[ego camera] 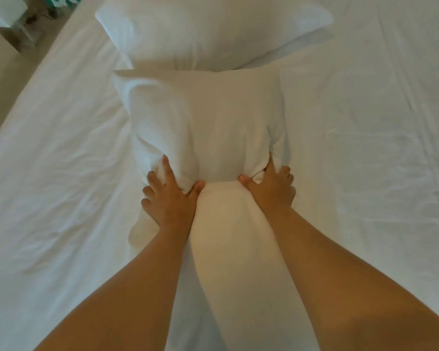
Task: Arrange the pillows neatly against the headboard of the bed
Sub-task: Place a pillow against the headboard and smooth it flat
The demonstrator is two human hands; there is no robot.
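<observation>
A white pillow (208,117) lies lengthwise in the middle of the bed, running from between my forearms toward the top of the view. My left hand (169,196) grips a bunch of its fabric on the left side. On the right side my right hand (273,188) pinches the fabric too. A second white pillow (208,31) lies flat just beyond the first, touching its far edge. No headboard shows in the view.
The white bed sheet (365,148) is wrinkled and spreads wide to the right and left of the pillows. The bed's left edge runs diagonally, with beige floor (3,72) beyond. A white lamp or box (5,8) stands at the top left corner.
</observation>
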